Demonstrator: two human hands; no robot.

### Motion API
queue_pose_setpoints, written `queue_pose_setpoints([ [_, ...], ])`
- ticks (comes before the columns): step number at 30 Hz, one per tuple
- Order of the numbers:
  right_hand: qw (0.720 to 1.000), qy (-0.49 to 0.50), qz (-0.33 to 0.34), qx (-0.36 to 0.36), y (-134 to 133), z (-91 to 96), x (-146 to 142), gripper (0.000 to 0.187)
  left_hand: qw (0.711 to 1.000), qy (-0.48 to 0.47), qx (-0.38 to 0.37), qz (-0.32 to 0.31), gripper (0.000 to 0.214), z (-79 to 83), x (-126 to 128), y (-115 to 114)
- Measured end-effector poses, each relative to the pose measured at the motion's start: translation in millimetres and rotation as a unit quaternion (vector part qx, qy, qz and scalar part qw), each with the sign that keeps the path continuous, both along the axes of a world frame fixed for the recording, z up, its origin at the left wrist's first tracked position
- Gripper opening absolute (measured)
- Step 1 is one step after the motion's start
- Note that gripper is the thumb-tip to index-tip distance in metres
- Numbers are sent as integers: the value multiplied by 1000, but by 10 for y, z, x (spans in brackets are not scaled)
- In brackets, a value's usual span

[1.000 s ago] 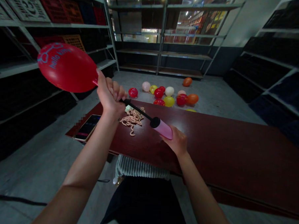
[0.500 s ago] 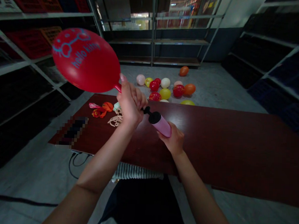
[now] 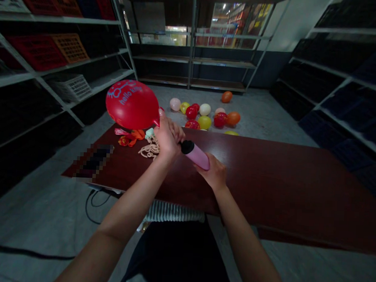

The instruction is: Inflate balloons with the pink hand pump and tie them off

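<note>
Head: L fist point(image 3: 167, 140) tight round balloon point(image 3: 132, 104) neck.

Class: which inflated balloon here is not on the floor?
The big red rubber balloon with pale lettering, held at its neck on the pink pump by the left hand; the others lie on the grey floor.

Dim, murky room, brightness only beyond the far shelving point(image 3: 192, 41), edges bowed by wide-angle distortion.

red balloon point(image 3: 132, 104) blocks left, tabletop point(image 3: 286, 174) open right
</note>
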State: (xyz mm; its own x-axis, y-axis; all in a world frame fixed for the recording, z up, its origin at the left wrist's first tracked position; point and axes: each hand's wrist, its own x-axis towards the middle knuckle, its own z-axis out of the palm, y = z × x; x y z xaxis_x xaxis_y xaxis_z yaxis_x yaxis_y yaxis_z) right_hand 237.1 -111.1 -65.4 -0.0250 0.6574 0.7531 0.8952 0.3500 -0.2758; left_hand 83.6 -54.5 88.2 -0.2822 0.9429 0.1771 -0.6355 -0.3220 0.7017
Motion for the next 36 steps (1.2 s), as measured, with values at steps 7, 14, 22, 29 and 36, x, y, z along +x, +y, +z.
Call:
queue_pose_setpoints([
  [7, 999, -40, 18, -21, -23, 5, -25, 47, 999, -40, 4, 34, 62, 179, -562, -32],
  [14, 997, -66, 34, -10, -38, 32, -52, 47, 998, -32, 35, 48, 65, 470, -1089, -85],
  [22, 1000, -22, 7, 12, -23, -23, 21, 46, 997, -18, 63, 31, 59, 645, -828, -50],
  [29, 999, 29, -10, 11, 2, -51, 39, 45, 999, 10, 52, -7, 60, 512, -223, 43],
  [36, 999, 35, -33, 4, -2, -51, 43, 48, 998, 42, 7, -43, 65, 68, 330, -39],
])
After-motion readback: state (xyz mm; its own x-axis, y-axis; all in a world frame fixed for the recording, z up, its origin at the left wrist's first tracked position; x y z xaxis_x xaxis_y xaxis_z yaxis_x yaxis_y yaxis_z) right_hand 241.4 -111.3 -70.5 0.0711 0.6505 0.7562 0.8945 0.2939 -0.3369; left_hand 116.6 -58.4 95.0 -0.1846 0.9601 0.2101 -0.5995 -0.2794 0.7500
